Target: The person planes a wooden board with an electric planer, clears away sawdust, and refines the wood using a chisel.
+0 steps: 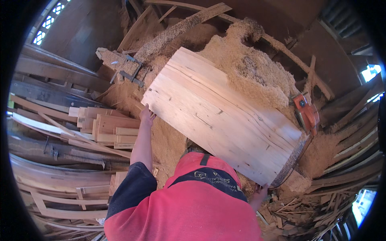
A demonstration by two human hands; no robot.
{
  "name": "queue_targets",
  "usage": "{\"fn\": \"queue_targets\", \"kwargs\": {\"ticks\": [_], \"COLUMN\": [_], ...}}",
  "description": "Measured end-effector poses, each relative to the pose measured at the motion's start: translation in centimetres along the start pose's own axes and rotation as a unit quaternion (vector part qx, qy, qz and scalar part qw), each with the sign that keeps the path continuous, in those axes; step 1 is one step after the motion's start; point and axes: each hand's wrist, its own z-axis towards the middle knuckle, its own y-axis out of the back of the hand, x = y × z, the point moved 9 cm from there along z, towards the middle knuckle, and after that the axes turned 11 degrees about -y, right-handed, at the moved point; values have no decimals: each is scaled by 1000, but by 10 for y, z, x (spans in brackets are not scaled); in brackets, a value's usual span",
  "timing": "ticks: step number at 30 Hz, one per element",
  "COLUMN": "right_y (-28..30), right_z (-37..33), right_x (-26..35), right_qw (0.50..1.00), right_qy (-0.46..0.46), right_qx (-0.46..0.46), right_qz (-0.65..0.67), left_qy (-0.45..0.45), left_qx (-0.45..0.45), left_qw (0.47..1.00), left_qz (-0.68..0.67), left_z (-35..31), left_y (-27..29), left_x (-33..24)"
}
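Basically one wide pale wood slab (225, 116) is up and tilted in front of the person, held at two opposite ends. Left hand (146, 115) sits at the slab's lower-left corner edge, fingers spread apart and flat against the wood. Right hand (260, 194) is under the lower-right end near the bark edge; fingers mostly hidden, can't tell whether they're curled on it.

Handling, as a judgement: thick solid timber, likely heavy and fully stiff, no flex. Sawn face looks rough and dusty, so grip is decent, but splinters are a risk. Bark edge could crumble under load. Best hold is on the end edges, hands wide apart as now.

Surroundings: deep sawdust piles (249, 68) behind and under the slab, so footing looks soft. Stack of short cut boards (108, 128) just left of the left hand. Orange power tool (306, 113) just beyond the slab's right edge. Offcut scraps (305, 213) lie lower right. Dim wooden shed.
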Motion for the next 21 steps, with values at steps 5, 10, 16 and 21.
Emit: {"fn": "queue_targets", "kwargs": {"ticks": [5, 10, 16, 21], "right_y": [7, 40, 25, 57], "right_z": [33, 48, 25, 34], "right_x": [-27, -17, -49, -39], "right_qw": [998, 997, 990, 996], "right_qy": [-17, 2, -40, 14], "right_qx": [15, -77, -134, -87], "right_qz": [61, 32, 29, -21], "left_qy": [35, 25, 28, 50], "left_qx": [-61, 22, 23, 145], "left_qw": [997, 996, 998, 983], "left_qz": [11, -78, -45, -100], "left_z": [70, 69, 67, 105], "left_y": [30, 9, 16, -12], "left_x": [-3, 7, -32, 17]}}
